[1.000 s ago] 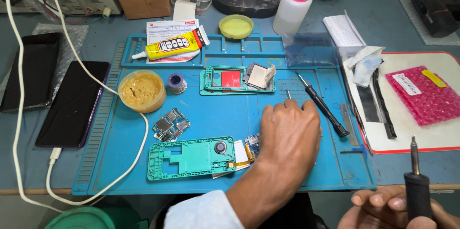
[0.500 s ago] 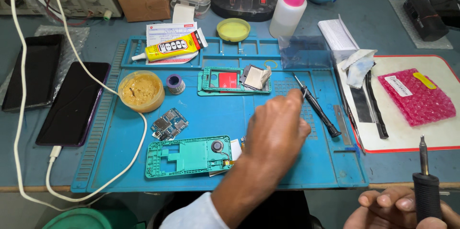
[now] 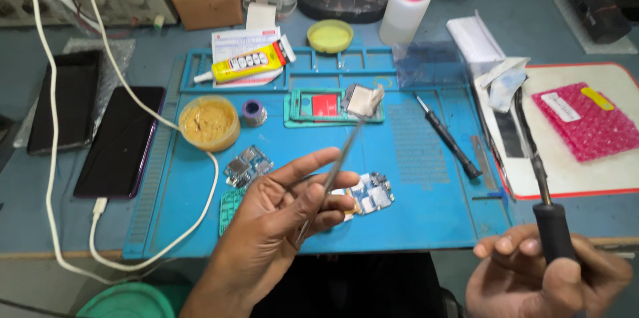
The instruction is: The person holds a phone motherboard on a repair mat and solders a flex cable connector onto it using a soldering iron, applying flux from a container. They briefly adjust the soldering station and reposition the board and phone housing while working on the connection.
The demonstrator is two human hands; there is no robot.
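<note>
Above the blue mat [image 3: 413,178], the left hand [image 3: 279,225] pinches thin, stiff tweezers [image 3: 331,175] mid-shaft, seemingly gripping a light, fragile metal shield [image 3: 363,100]; the right hand [image 3: 546,278] fists the soldering iron [image 3: 542,205].

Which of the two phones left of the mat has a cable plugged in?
The right phone, next to the blue mat: a white cable enters its near end. The left phone has none.

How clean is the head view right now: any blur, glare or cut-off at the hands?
Head view: light is even, shadows soft. The left hand with its thin metal tweezers looks slightly blurred; the right hand, gripping the black-handled soldering iron, is cropped by the bottom edge. No strong glare on the blue work mat.
</note>
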